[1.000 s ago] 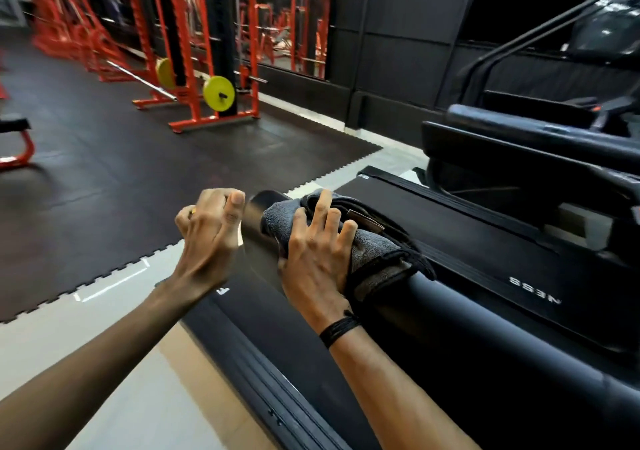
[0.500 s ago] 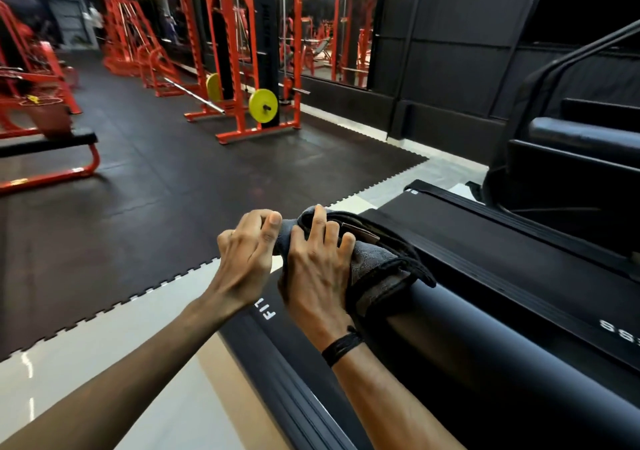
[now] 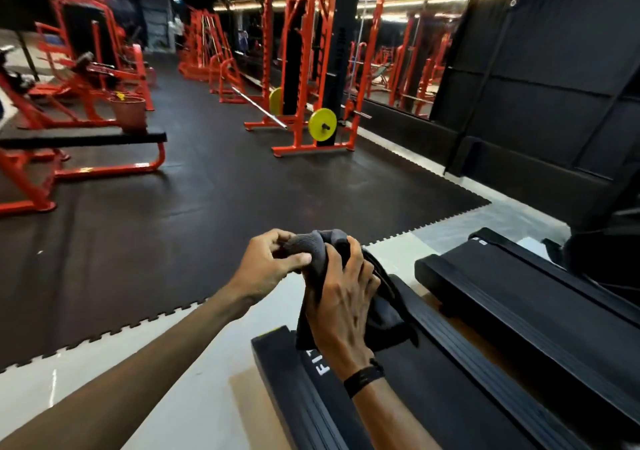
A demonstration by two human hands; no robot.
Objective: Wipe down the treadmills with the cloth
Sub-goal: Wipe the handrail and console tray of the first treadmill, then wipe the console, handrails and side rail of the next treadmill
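Note:
A dark grey cloth is bunched between both hands, lifted above the rear end of the near black treadmill. My right hand, with a black wristband, grips the cloth from the right, and part of the cloth hangs below it toward the deck. My left hand pinches the cloth's top fold with thumb and fingers. A second black treadmill lies parallel just beyond, to the right.
Black rubber matting covers the floor ahead, with pale tile beside the treadmills. An orange squat rack with a yellow plate stands ahead. An orange-framed bench is at the left. A black padded wall runs along the right.
The cloth came up off the treadmill's side rail. My right hand went from pressing it flat to gripping it, and my left hand closed onto its top. The view swung left and up.

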